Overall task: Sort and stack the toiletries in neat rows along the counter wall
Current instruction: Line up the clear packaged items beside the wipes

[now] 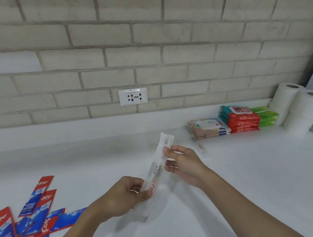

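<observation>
Tilting between both hands, a long clear-wrapped toothbrush packet (157, 168).

You cannot read the print on the wrapped toothbrush (156, 171); motion blurs it, and your left hand (123, 197) covers its lower end. A second wrapper (199, 148) beside the wipe packs (240, 119) is only a smear. The toothpaste boxes (24, 223) are cut by the left and bottom edges.
</observation>
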